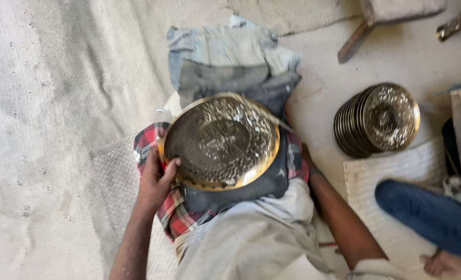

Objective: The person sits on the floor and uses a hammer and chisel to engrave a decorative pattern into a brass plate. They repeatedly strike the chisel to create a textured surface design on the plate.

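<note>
Head view: left hand (155, 181) grip pinches the round hammered brass plate's (221, 141) rim; right grip hidden.

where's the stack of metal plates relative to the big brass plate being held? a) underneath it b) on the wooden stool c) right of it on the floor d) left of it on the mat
c: the stack of plates leans on the floor to the right of the brass plate, which the left hand grips at its rim.
</note>
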